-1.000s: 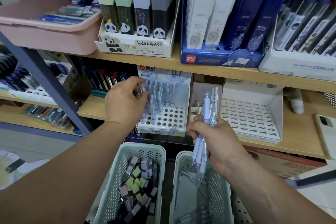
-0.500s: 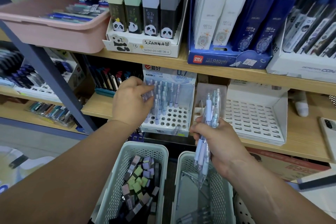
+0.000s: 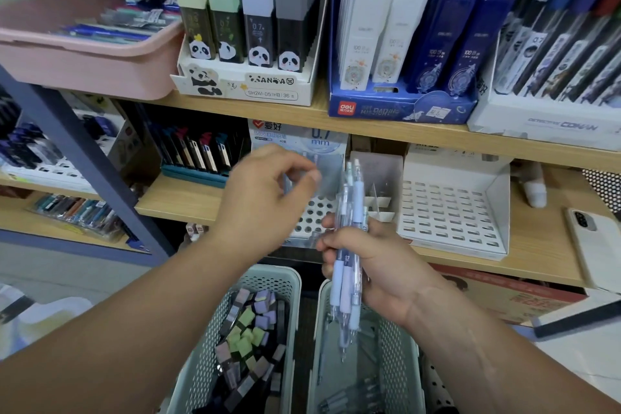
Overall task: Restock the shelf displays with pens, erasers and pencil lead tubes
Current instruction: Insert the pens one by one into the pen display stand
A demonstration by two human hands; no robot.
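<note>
My right hand grips a bundle of pale blue and lilac mechanical pens, held upright in front of the lower shelf. My left hand hovers just left of the bundle's tops, fingers curled, thumb and forefinger nearly meeting, with nothing visible between them. Behind it stands the 0.7 mm pen display with a perforated white base; its pens are mostly hidden by my hand. Below are two pale green baskets: the left basket holds several erasers, the right basket a few loose pens.
An empty white slotted display sits right of the pen display. A phone lies at the shelf's right end. On the upper shelf: a pink bin, the panda lead-tube box and a blue box of lead cases.
My left hand has drawn back out of the pen display and moved right toward the bundle. The right hand has lifted the bundle slightly and brought it closer to the left hand.
</note>
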